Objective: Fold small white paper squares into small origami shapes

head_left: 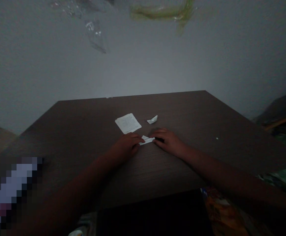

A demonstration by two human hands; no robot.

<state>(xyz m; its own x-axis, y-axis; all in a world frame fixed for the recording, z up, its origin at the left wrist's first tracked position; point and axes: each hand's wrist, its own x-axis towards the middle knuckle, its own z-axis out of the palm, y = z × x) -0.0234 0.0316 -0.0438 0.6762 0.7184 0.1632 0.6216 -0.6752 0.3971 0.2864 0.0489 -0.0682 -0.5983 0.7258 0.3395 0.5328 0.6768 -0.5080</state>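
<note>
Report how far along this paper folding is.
Done: a small folded paper piece lies on the dark wood table. In hand: the left hand and right hand press a narrow folded paper strip between them. Left: a flat printed paper sheet just beyond the left hand looks unfolded.

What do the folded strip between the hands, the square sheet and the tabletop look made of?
The folded strip looks like thin white paper: matte, with sharp creases. The square sheet seems to be paper too, with rows of small print and a soft, slightly uneven edge. The tabletop looks like dark brown wood-grain laminate with fine streaks and a low sheen, though it could be veneer.
</note>
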